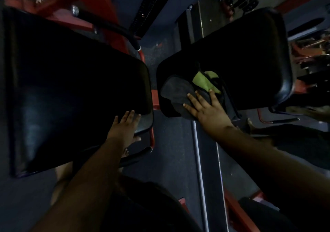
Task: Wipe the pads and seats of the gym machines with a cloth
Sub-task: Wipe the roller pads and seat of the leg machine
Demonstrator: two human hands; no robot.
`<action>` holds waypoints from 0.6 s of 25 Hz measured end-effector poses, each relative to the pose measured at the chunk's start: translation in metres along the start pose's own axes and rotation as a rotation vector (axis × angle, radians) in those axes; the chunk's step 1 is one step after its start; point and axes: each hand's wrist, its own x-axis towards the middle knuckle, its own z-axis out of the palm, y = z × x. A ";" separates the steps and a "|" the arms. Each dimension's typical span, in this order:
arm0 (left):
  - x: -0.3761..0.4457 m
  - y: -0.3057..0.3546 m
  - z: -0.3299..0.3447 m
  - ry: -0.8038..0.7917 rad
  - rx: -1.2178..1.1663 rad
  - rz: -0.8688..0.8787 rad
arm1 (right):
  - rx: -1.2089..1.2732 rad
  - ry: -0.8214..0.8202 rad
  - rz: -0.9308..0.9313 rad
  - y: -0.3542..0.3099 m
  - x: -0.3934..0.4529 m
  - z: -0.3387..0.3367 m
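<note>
Two black padded seats fill the dim view. The large left pad (pixel 71 92) lies under my left hand (pixel 125 128), which rests flat with straight fingers on its near right corner. On the right pad (pixel 250 58) lies a dark grey cloth with a green part (pixel 178 92). My right hand (pixel 203 106) presses the cloth onto the pad's near left corner, fingers spread and straight.
Red machine frame tubes (pixel 152 135) run under and between the pads. A black handle bar (pixel 114 29) curves behind the left pad. Metal rails (pixel 198 151) cross the dark floor below the right pad. Weight equipment (pixel 310 53) sits at the far right.
</note>
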 end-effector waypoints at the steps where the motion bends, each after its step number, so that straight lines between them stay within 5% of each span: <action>1: -0.007 0.000 -0.008 -0.018 -0.001 -0.007 | 0.031 0.031 0.030 0.005 -0.012 0.000; 6: -0.059 0.006 -0.061 -0.015 0.039 0.003 | 0.444 0.161 0.255 -0.012 -0.025 -0.039; 15: -0.166 -0.008 -0.152 -0.061 0.065 -0.157 | 0.944 0.079 0.174 -0.091 -0.035 -0.136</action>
